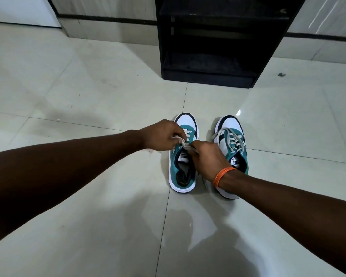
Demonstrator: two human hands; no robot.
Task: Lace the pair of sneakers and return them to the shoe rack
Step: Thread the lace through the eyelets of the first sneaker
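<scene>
Left hand (161, 136) and right hand (206, 159) each pinch the lace (181, 141) over left sneaker (183, 168); shoe rack (218, 41) at 12 o'clock.

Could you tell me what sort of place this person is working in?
Probably a home entryway or hallway: a black shoe rack stands against the wall, the floor is glossy tile, and two sneakers sit before the rack.

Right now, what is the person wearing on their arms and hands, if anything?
Both arms are bare, with no sleeves in view. The left hand has no glove, ring or band that I can see. The right hand is also ungloved, but its wrist carries an orange band of thin threads wound around several times.
</scene>
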